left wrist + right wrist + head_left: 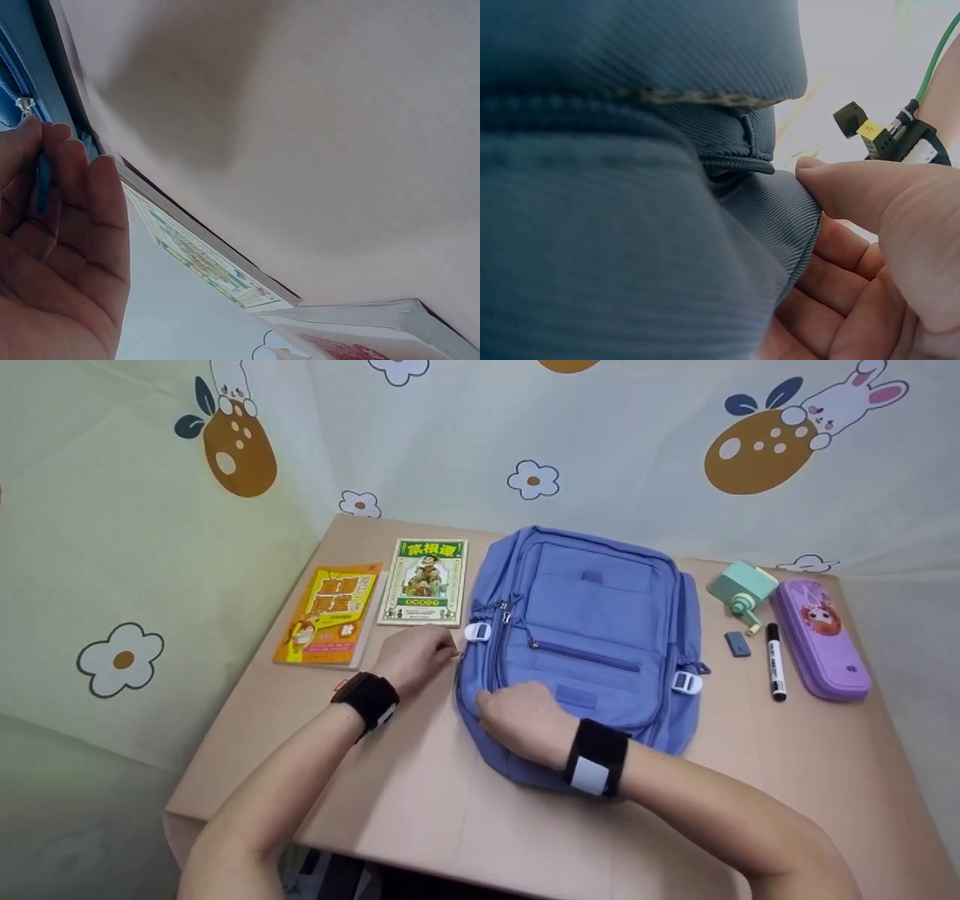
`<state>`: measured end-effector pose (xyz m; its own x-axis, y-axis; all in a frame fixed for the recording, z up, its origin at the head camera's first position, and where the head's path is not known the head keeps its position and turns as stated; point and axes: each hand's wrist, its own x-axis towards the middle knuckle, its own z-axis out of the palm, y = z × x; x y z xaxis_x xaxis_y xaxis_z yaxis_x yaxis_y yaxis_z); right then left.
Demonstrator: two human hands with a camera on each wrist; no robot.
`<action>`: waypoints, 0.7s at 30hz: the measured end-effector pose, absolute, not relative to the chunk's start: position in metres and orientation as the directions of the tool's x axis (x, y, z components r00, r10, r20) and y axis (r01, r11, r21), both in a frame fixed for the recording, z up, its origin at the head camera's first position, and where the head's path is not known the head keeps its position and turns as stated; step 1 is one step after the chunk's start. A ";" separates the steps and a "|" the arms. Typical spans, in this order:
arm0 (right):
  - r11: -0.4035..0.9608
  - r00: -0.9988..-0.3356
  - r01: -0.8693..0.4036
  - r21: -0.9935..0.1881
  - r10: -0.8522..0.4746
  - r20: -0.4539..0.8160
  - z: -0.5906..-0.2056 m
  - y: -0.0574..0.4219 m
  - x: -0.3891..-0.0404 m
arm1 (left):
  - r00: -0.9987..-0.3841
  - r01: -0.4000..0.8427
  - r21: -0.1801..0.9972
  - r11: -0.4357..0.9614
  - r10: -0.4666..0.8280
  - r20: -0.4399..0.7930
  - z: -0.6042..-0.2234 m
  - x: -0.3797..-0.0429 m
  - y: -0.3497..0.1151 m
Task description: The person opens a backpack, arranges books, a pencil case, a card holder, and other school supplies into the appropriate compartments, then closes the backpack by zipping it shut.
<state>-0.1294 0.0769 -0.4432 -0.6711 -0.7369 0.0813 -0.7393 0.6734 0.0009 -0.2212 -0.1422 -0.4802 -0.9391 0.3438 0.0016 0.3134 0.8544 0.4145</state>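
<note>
A blue backpack [592, 607] lies on the table with its front pocket facing up. My left hand [420, 660] is at the bag's left side; in the left wrist view its thumb and fingers pinch a zipper pull [41, 184] hanging from a metal slider [25, 103]. Lower on the same side, my right hand [529, 724] pinches a fold of the backpack's fabric [780, 217] between thumb and fingers. White strap buckles [478, 632] sit at both sides of the bag.
Left of the bag lie an orange book [330, 615] and a green-bordered book [425, 583]. To its right are a mint pencil sharpener [744, 585], a dark eraser [737, 644], a marker [775, 664] and a purple pencil case [821, 641]. Patterned cloth hangs behind the table [420, 802].
</note>
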 end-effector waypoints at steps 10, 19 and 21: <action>0.648 -0.639 -0.761 0.033 -0.757 0.134 -0.445 0.078 -0.128 | -0.949 0.291 0.428 0.855 0.315 0.017 -0.484 -0.243 -0.139; 0.656 -0.650 -0.754 0.035 -0.752 0.109 -0.445 0.078 -0.128 | -0.961 0.263 0.447 0.855 0.272 0.044 -0.484 -0.262 -0.132; 0.659 -0.653 -0.752 0.029 -0.750 0.104 -0.445 0.078 -0.127 | -0.963 0.258 0.444 0.858 0.263 0.052 -0.484 -0.265 -0.130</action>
